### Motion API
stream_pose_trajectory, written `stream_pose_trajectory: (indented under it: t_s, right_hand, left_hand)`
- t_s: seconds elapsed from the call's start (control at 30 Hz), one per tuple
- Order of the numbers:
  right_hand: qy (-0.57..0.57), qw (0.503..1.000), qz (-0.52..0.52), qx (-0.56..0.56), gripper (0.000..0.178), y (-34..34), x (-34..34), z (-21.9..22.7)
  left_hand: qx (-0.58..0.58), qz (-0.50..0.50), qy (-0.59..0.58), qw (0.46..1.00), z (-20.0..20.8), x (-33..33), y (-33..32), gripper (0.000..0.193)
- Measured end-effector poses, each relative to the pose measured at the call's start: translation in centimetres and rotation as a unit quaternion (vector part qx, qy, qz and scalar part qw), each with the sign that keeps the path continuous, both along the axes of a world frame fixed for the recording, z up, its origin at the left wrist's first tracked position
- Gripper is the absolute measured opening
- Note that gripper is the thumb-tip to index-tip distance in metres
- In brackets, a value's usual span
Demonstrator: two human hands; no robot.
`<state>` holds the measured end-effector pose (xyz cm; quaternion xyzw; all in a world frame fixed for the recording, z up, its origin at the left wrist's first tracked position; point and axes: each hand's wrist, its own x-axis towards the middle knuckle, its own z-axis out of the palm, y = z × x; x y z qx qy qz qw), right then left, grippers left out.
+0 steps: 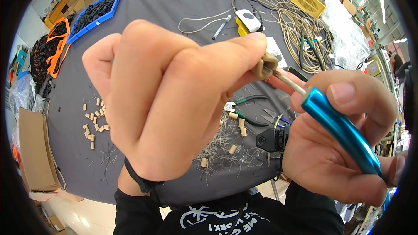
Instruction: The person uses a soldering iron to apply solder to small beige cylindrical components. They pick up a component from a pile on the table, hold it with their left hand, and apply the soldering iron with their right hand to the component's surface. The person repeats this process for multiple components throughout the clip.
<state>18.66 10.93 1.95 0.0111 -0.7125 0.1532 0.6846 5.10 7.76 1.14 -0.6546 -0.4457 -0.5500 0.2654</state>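
Observation:
My left hand [161,91] is raised close over the table, its thumb and forefinger pinching a small tan hollow piece [267,65]. The open end of that piece faces right. In my right hand [311,156] is a tool with a shiny blue curved handle [340,127] and a thin pale shaft [289,82]. The shaft's dark tip is at the mouth of the tan piece; whether it touches inside I cannot tell. Behind my hands lie green-handled cutters [250,99], blue-handled pliers [278,119] and loose beige cylinders [233,149].
Clipped wire bits [213,154] litter the grey table. More beige cylinders [96,114] lie left. A blue tray [114,1] of black parts stands far left, a cardboard box [37,148] at the left edge. Coiled cable [305,35] and a yellow device [307,1] sit far right.

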Motion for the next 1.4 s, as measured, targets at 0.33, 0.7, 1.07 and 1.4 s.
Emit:
stream_pose_trajectory:
  t_s: [0.33,0.7,1.07,1.4]
  right_hand:
    - [-0.002,0.996,-0.059,-0.06,0.048,-0.8,-0.1,-0.1]
    - [-0.009,0.994,-0.08,-0.079,0.046,-1.1,-0.3,-0.3]
    - [-0.026,0.993,-0.08,-0.081,0.036,-1.5,-0.8,0.1]
    - [-0.098,0.972,-0.071,-0.201,0.051,-2.5,1.0,0.5]
  left_hand:
    - [0.012,0.009,0.019,1.0,0.0,0.1,0.4,0.018]
    - [-0.006,0.034,0.068,0.997,0.2,-0.2,0.3,0.018]
    - [0.026,0.01,0.057,0.998,-0.1,-0.6,0.7,0.018]
    - [0.021,0.006,0.054,0.998,0.0,-0.5,0.5,0.018]
